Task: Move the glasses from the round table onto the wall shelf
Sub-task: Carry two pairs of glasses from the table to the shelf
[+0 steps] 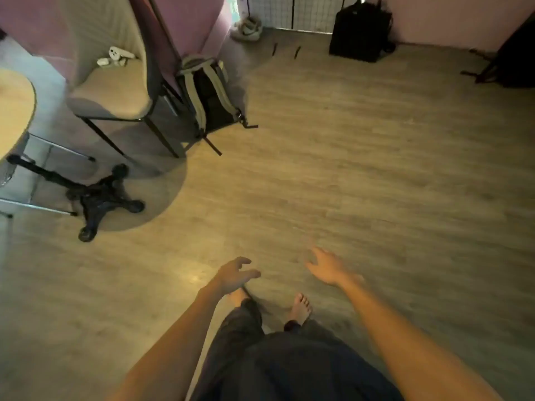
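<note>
Both hands, left hand (236, 274) and right hand (328, 267), hang apart at lower centre, fingers spread, holding nothing. Only the table (16, 111) edge shows at far left; glasses and shelf are out of view. Probably walking between them; next, find the glasses.

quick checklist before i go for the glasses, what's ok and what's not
1. Left hand free: ok, open and holding nothing.
2. Right hand free: ok, open and holding nothing.
3. Round table within reach: not ok, only its edge shows at far left, well away from both hands.
4. Glasses located: cannot tell, none show on the visible part of the table.
5. Floor ahead clear: ok, but the chair and backpack stand beside the table.
6. Wall shelf located: cannot tell, not in view.
</note>
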